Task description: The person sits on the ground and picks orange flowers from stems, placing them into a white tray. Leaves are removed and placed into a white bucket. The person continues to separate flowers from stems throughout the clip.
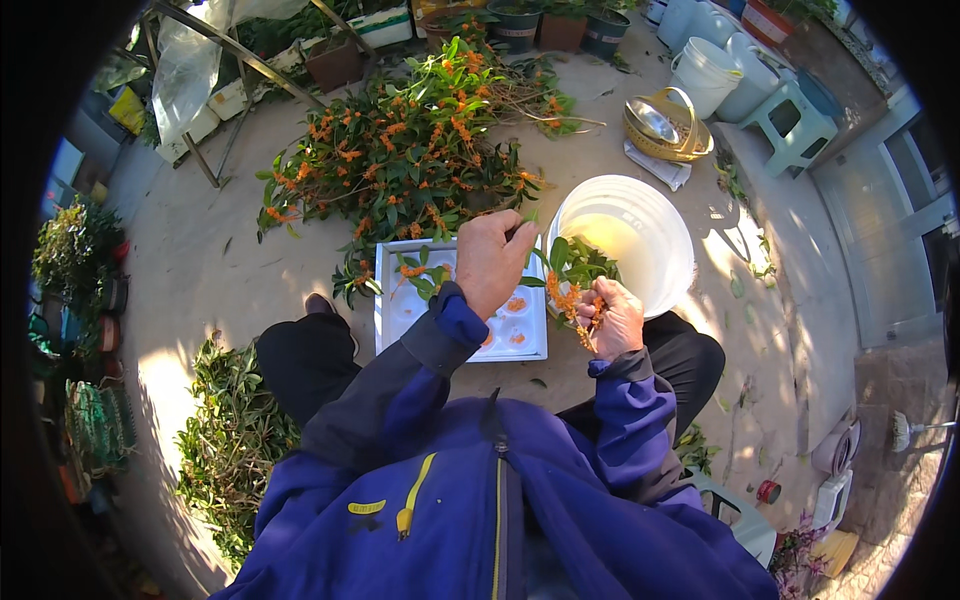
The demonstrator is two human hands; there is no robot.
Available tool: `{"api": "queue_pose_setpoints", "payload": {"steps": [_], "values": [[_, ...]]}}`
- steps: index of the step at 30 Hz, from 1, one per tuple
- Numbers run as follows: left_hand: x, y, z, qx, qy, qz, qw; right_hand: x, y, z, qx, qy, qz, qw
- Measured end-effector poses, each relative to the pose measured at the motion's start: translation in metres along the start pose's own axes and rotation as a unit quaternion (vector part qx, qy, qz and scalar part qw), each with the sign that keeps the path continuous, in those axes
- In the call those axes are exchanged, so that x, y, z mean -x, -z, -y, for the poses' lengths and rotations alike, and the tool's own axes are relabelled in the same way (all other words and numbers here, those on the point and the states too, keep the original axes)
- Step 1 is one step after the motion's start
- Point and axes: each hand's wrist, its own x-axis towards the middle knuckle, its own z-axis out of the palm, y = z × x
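My right hand [614, 318] is closed on a leafy sprig with orange blossom clusters [563, 298], in front of the white bucket. My left hand [490, 262] is curled closed above the white tray [385, 318], knuckles up. A green leaf shows beside its thumb, but what its fingers hold is hidden. Small orange blossoms [516, 304] lie in the tray's round hollows, and leaves with blossoms hang over its left part. To the right, the white bucket [668, 245] stands with pale yellowish light on its inside. Beyond the tray lies a big heap of orange-flowered branches [400, 150].
Stripped-looking leafy cuttings [235, 440] are piled at my left. A yellow basket [668, 128] with a metal bowl sits at the far right, near white buckets [706, 75] and a pale green stool [790, 125]. Potted plants line the back, beside a metal frame [235, 45].
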Motion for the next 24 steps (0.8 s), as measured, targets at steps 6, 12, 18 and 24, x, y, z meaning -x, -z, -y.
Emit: {"api": "queue_pose_setpoints", "payload": {"steps": [6, 12, 18, 24], "values": [[-0.066, -0.072, -0.044, -0.072, -0.136, 0.143, 0.978, 0.015, 0.005, 0.003, -0.030, -0.045, 0.021, 0.998], [-0.030, -0.042, -0.009, 0.013, -0.035, 0.081, 0.996, 0.015, 0.003, 0.002, -0.068, -0.087, 0.023, 0.994], [0.075, 0.010, 0.045, 0.292, 0.399, 0.037, 0.868, 0.006, -0.028, -0.016, -0.058, -0.048, 0.039, 0.996], [0.115, 0.032, 0.026, 0.423, 0.491, 0.234, 0.725, -0.007, -0.049, -0.037, -0.016, -0.013, 0.059, 0.998]]}}
